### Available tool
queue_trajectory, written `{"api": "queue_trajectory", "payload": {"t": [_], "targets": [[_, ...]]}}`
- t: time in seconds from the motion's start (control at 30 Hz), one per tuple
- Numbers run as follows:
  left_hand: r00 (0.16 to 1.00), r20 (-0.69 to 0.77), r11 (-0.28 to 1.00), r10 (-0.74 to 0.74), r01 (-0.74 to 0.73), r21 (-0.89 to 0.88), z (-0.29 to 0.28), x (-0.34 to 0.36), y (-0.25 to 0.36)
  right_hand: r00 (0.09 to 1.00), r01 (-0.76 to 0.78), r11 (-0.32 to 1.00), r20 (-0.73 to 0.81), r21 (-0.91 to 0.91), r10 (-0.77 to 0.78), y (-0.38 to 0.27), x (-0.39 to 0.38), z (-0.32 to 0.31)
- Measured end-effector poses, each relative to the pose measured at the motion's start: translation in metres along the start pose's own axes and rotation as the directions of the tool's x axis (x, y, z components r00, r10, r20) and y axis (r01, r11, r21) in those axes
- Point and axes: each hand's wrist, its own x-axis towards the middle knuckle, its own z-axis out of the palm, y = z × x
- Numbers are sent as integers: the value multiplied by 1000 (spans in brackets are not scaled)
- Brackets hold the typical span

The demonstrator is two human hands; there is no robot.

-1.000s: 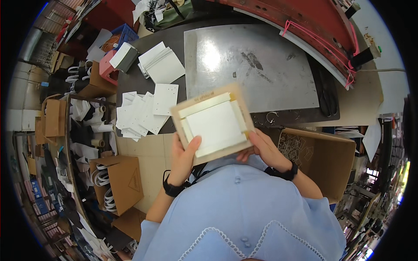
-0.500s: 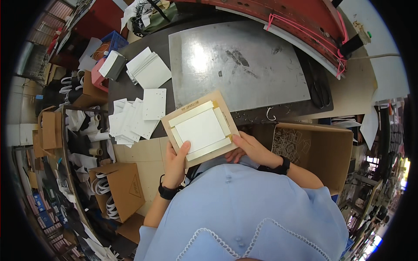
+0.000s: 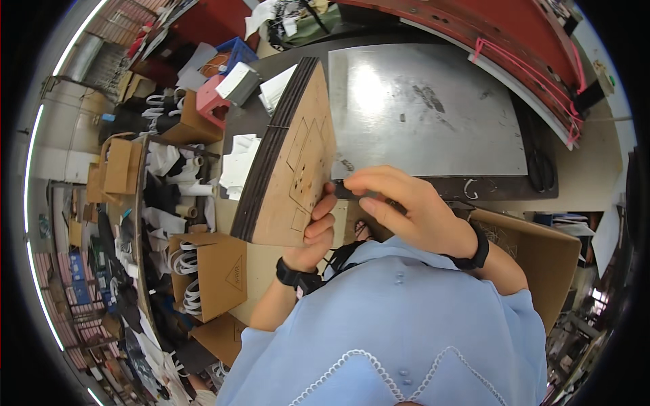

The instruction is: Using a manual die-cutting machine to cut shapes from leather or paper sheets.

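Observation:
My left hand (image 3: 317, 233) grips a thick wooden cutting-die board (image 3: 313, 162) by its lower edge. The board is tilted up on its side, its dark layered edge toward the left and a plain wood face with thin cut lines and small holes toward the right. The face with the pale strips is hidden. To the right of the board, my right hand (image 3: 423, 210) hovers with bent fingers, thumb and forefinger apart; nothing shows between them. Behind the board, white pieces (image 3: 238, 166) and a stack of white cards (image 3: 274, 89) lie on the table, partly covered.
A shiny metal plate (image 3: 433, 135) lies on the dark table, below a red machine (image 3: 467, 27) with pink cord. Scissors (image 3: 539, 169) rest at the table's right end. Cardboard boxes stand at right (image 3: 548, 250) and left (image 3: 217, 274). A pink stool (image 3: 211, 101) is at upper left.
The board has gone from lying face up in both hands to standing on edge in my left hand, its back showing. My right hand has let go and moved up. The view has shifted left.

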Motion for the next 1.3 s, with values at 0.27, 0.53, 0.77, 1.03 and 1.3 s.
{"api": "queue_trajectory", "payload": {"t": [0.27,0.53,0.77,1.03,1.3], "targets": [[974,-138,977,178,-192,-94,-9,-11,-7,962,243,964,-105,-103,-254,-12,24,36],[999,29,996,40,-37,-76,-4,-3,3,989,134,991,72,-15,-133,15,5,23],[996,-20,996,84,-84,27,1,10,16,929,-348,870,6,348,369,17,-4,-13],[995,19,994,102,-103,45,26,27,25,904,-401,581,-408,-708,127,125,-32,-84],[949,-110,868,296,-219,445,49,50,34,741,-134,980,642,-148,199,63,-18,-10]]}}
